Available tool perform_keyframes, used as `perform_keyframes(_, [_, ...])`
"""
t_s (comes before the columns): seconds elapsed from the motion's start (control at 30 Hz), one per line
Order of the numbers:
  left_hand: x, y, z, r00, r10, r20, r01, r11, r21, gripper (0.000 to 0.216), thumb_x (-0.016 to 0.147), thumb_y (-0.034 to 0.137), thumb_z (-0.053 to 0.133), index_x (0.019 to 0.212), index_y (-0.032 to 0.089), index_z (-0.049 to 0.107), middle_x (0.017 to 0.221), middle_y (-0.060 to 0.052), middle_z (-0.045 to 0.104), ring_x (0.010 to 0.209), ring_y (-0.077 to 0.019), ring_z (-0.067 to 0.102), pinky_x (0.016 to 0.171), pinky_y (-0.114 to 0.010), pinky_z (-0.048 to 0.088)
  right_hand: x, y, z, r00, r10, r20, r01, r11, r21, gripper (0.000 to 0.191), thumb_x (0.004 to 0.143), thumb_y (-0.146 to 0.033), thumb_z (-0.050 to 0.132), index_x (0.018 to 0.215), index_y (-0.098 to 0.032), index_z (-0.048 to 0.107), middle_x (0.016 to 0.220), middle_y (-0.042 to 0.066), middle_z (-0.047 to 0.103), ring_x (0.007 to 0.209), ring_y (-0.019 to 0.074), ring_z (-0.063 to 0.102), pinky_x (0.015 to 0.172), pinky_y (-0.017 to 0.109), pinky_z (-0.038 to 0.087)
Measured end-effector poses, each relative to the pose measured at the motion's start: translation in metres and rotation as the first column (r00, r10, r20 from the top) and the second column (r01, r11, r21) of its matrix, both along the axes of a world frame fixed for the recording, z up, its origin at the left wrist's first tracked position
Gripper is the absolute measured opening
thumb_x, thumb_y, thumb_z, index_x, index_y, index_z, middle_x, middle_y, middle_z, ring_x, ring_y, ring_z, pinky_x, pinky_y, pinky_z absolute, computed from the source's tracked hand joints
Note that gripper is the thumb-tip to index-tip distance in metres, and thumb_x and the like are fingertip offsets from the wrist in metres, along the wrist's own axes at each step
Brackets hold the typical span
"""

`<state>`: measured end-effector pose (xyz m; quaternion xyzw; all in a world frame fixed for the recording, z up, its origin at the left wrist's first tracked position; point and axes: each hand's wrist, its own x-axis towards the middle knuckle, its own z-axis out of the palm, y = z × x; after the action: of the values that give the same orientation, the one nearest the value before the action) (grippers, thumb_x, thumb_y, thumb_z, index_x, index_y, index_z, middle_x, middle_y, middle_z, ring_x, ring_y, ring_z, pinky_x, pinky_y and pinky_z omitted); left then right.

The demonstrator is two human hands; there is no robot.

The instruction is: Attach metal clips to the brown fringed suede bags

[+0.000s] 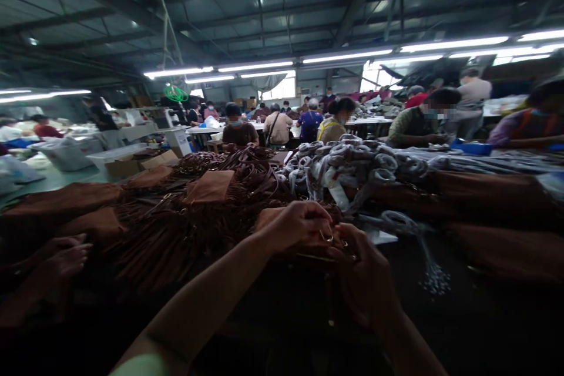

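My left hand (pixel 297 224) is closed, its fingertips pinched at a small gold-coloured metal clasp (pixel 326 236). Close beside it, my right hand (pixel 362 255) is closed around brown leather with more metal hardware at the fingertips. This looks like the edge of a brown bag (pixel 311 249), though shadow and my fingers hide much of it. A thin strip with a metal end hangs below the hands. Just behind them lies another brown suede piece (pixel 267 217).
Fringed brown bags (pixel 211 187) are heaped to the left, and bundled straps in clear wrap (pixel 348 167) behind my hands. A white cord bundle (pixel 423 247) lies on the right. At far left are another person's hands (pixel 66 255). Several people sit at tables beyond.
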<state>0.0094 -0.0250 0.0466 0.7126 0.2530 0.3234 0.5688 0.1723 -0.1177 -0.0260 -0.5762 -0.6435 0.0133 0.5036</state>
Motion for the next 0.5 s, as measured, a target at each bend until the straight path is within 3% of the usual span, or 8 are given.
perform_keyframes(0.13, [0.036,-0.017,-0.023,0.999,0.014,0.053,-0.004,0.985,-0.175,0.036,0.064,0.038,0.076,0.083,0.01,0.062,0.066,-0.002,0.062,0.052,-0.008,0.053,0.05,-0.019,0.042,0.009,-0.006,-0.006,0.997,-0.016,-0.071,0.012,0.998,-0.062,0.032,0.088,-0.044,0.048,0.106,-0.022,0.061,0.094,0.007,0.069,0.082,0.0192,0.066,0.074,0.031,0.053])
perform_keyframes(0.3, [0.063,-0.021,-0.046,0.995,0.014,0.095,0.017,0.948,-0.317,0.043,0.061,0.043,0.077,0.085,0.011,0.061,0.069,-0.003,0.062,0.053,-0.0097,0.056,0.054,-0.024,0.048,0.034,-0.015,-0.027,0.998,-0.055,-0.037,0.052,0.996,-0.073,0.035,0.088,-0.044,0.048,0.11,-0.021,0.061,0.101,0.009,0.067,0.088,0.0215,0.065,0.078,0.034,0.053])
perform_keyframes(0.5, [0.079,-0.019,-0.066,0.988,-0.152,0.013,0.152,0.975,-0.164,0.042,0.065,0.042,0.075,0.089,0.01,0.065,0.073,-0.004,0.064,0.061,-0.0113,0.058,0.059,-0.023,0.046,0.053,-0.019,-0.042,0.996,-0.056,-0.066,0.049,0.994,-0.101,0.034,0.089,-0.044,0.047,0.106,-0.019,0.061,0.099,0.009,0.067,0.089,0.0201,0.064,0.076,0.03,0.053])
